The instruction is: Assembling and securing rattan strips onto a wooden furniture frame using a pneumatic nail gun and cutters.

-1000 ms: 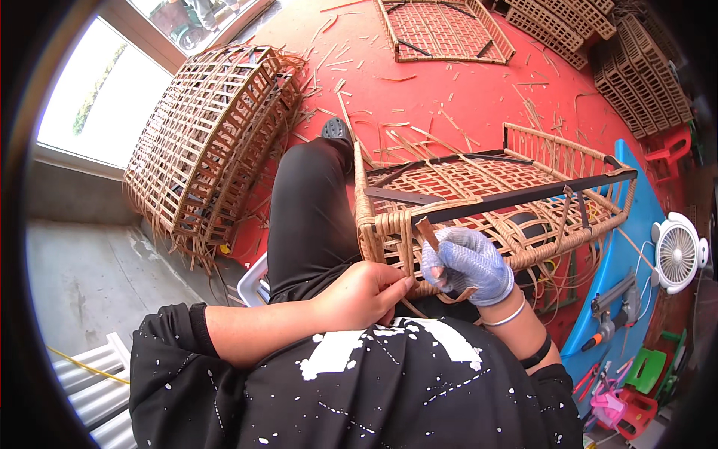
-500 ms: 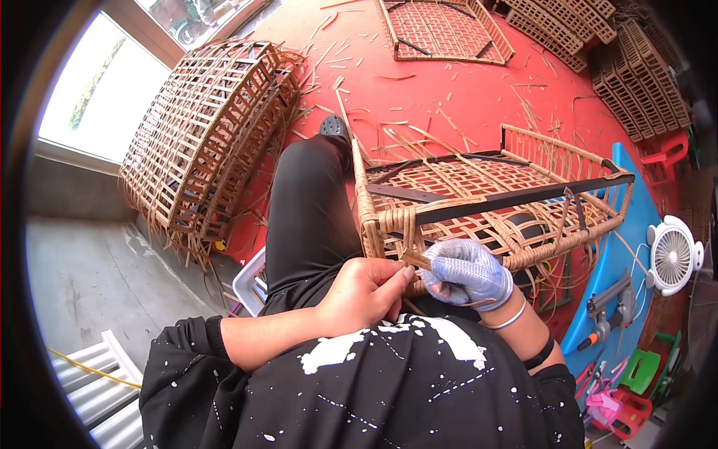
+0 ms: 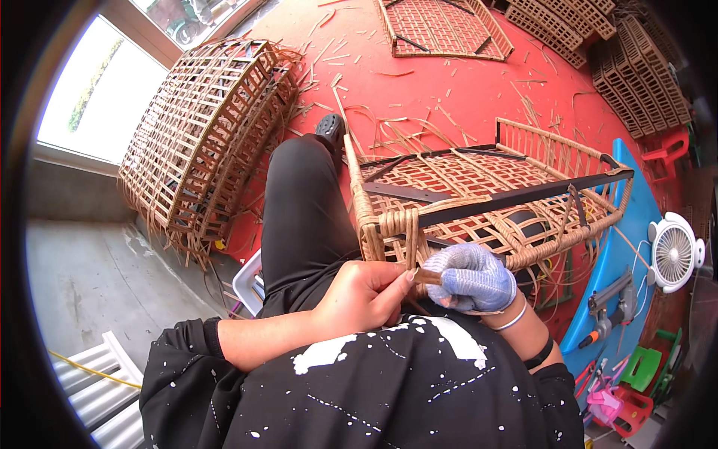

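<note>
Across my lap rests a rattan-woven piece on a black metal frame (image 3: pixel 523 196), its near-left corner close to my hands. Light strips are wrapped round that corner, and a rattan strip (image 3: pixel 411 238) runs down from it to my fingers. My left hand (image 3: pixel 363 295), bare, is closed with thumb and forefinger pinching this strip's lower end. Beside it, my right hand (image 3: pixel 471 278) wears a pale blue-grey knitted glove with curled fingers. A short, flat brown strip (image 3: pixel 428 277) sticks out of its grip, touching or nearly touching the left fingertips.
Tall woven rattan pieces (image 3: pixel 202 142) stand at the left by the window. Another woven frame (image 3: pixel 449 30) lies ahead on the red floor (image 3: pixel 419 93) among offcuts. On the right, a blue table (image 3: pixel 619 224) bears a nail gun (image 3: pixel 609 307) and white fan (image 3: pixel 672 254).
The brown strip in my right hand has swung down from a slant to nearly level, by the left fingertips. The woven frame has shifted slightly; my left hand keeps its pinch.
</note>
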Action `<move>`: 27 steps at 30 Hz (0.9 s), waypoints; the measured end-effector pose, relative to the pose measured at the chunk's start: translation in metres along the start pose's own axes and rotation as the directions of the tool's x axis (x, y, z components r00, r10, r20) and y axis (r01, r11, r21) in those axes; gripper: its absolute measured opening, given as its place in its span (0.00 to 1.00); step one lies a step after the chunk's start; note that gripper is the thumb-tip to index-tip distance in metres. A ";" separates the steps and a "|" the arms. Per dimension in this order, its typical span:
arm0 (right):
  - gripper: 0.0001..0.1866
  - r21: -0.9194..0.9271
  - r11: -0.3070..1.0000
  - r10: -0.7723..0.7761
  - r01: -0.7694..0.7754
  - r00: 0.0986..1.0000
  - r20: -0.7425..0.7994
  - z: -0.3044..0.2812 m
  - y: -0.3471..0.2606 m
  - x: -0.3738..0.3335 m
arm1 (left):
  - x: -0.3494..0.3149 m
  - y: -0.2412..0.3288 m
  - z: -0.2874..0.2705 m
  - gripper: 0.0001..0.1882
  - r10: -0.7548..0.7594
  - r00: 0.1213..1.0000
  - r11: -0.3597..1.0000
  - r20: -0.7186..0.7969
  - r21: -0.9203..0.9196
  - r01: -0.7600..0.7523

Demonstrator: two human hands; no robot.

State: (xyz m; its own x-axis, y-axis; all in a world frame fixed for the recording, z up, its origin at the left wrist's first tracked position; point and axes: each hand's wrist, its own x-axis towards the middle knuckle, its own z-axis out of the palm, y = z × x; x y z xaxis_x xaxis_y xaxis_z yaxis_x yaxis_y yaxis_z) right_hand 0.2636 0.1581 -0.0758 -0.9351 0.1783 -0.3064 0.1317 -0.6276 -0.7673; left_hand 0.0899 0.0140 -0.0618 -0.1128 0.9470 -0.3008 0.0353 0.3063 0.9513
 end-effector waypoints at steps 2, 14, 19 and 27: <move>0.13 -0.019 0.997 0.071 -0.070 0.996 0.054 -0.001 -0.001 -0.002 | 0.000 0.000 0.001 0.15 0.014 1.000 0.999 -0.009 -0.029 -0.014; 0.12 -0.074 0.992 -0.103 0.098 0.993 -0.062 0.020 -0.016 -0.013 | 0.012 0.005 -0.015 0.16 0.066 0.997 0.967 0.033 0.246 -0.072; 0.12 -0.153 0.982 -0.129 0.113 0.987 -0.095 0.028 -0.024 -0.012 | 0.024 0.012 -0.034 0.06 0.675 0.738 0.496 -0.013 0.748 -0.440; 0.12 -0.307 0.938 -0.228 0.161 0.953 -0.197 0.049 -0.064 0.019 | 0.055 -0.021 -0.044 0.14 0.779 0.627 0.506 0.007 0.584 -0.635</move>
State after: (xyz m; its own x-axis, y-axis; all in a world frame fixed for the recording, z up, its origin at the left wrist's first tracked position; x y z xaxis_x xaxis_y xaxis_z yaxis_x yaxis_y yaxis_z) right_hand 0.2213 0.1640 -0.0048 -0.8568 0.4625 -0.2278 0.0736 -0.3276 -0.9419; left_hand 0.0394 0.0555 -0.0950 -0.0359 0.8332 0.5518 0.6691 -0.3901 0.6325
